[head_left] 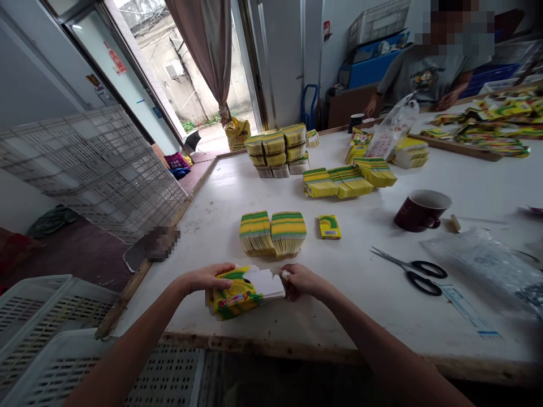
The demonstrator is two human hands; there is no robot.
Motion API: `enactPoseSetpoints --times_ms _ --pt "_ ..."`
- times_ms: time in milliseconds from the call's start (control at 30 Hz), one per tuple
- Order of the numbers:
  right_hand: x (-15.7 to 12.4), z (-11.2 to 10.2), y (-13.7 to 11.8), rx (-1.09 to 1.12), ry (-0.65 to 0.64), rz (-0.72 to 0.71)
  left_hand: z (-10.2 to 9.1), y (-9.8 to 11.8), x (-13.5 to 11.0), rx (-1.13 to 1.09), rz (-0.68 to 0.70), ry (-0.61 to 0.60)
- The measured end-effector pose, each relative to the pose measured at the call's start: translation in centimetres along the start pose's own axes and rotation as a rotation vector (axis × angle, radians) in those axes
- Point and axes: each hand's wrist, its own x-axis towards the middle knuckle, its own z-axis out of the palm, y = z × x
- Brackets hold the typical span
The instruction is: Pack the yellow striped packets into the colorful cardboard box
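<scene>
A stack of flat yellow-and-green printed cartons (237, 297) is tilted over the table near its front edge. My left hand (210, 280) grips its left part, thumb across the printed face. White card flaps (267, 282) stick out at the stack's right end. There my right hand (299, 281) is closed, its fingers pinching the edge of the flaps; the fingertips are partly hidden. Just beyond stand two bundles of cartons on edge, a left bundle (255, 233) and a right bundle (288, 233). A single yellow carton (330, 226) lies to their right.
Scissors (411, 268), a dark mug (422, 210) and clear plastic bags (483, 265) lie to the right. Farther back are a carton row (348, 180) and stacked cartons (278, 150). A person (428, 73) sits across the table. White crates (169, 373) stand below the front edge.
</scene>
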Motion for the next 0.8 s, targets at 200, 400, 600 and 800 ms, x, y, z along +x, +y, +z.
enactPoseSetpoints --times_ms 200,400,600,800 --pt "-0.4 -0.1 -0.1 0.02 0.035 -0.008 -0.4 -3.5 -2.3 -0.067 0.179 0.371" --pt "-0.3 -0.2 0.1 -0.017 0.073 0.013 3.1 -11.0 -6.8 -0.445 0.279 0.975" --pt "0.1 -0.2 0.8 -0.056 0.116 -0.004 10.8 -18.6 -10.9 -0.916 0.229 1.383" --pt "-0.3 -0.6 1.5 -0.055 0.206 -0.053 16.3 -17.9 -11.5 -1.177 0.361 1.34"
